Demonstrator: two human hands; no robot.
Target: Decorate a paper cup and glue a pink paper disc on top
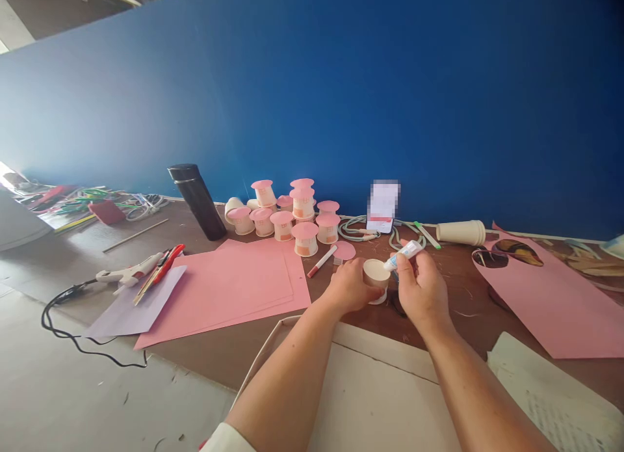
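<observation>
While the left hand (351, 287) wraps around a small paper cup (376, 274) standing upside down on the brown table (229, 354), the right hand (422, 288) pinches a white glue tube (402, 255) just above it. The tube's long axis slants down and leftward, nozzle over the cup's flat base. A pink paper disc (345, 250) lies just beyond, nearer the left hand.

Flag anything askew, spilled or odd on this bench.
One stack of cups lies on its side by the blue wall, while the pink-topped cups stand upright. Scraps litter the table. Nothing spilled.
</observation>
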